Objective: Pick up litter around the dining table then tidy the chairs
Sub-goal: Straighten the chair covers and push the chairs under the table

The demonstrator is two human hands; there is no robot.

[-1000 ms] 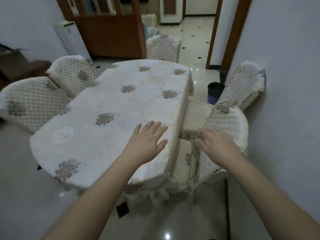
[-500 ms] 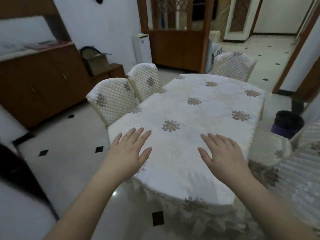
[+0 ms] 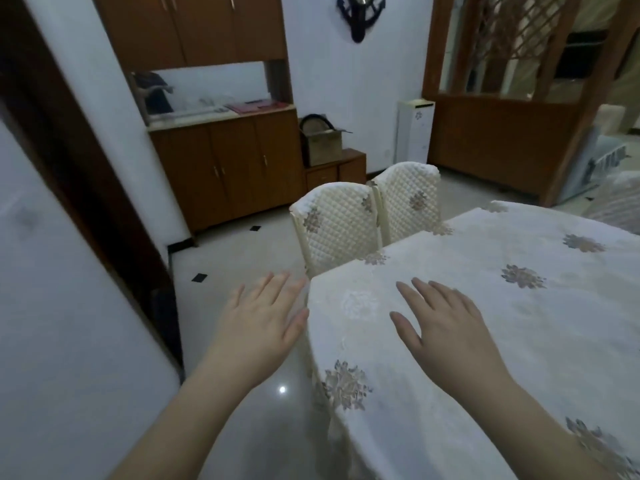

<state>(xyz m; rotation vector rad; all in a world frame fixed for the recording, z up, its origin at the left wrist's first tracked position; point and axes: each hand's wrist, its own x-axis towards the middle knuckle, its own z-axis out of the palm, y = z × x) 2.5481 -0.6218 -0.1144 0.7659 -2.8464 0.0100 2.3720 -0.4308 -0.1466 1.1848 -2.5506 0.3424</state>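
No brand, label or legible writing can be made out anywhere in the view. The left hand (image 3: 258,322) is held out flat with its fingers straight and slightly spread, palm down, above the glossy floor (image 3: 242,258) just beside the table's rounded edge; nothing is held in it. The right hand (image 3: 441,329) is likewise spread flat, fingers extended and apart, over the table (image 3: 519,323), which is covered by a cream cloth patterned with flower motifs; whether the palm rests on the cloth or hovers just above it cannot be told. Nothing is gripped by it. 2 chairs (image 3: 341,225) with quilted cream covers are seen side by side at the table's far left side, their backs close against its edge. Part of another covered chair (image 3: 620,202) is visible at the right border. A wooden cabinet (image 3: 228,161) stands against the wall beyond, and a white upright appliance (image 3: 415,131) is placed near the wooden screen (image 3: 512,98).
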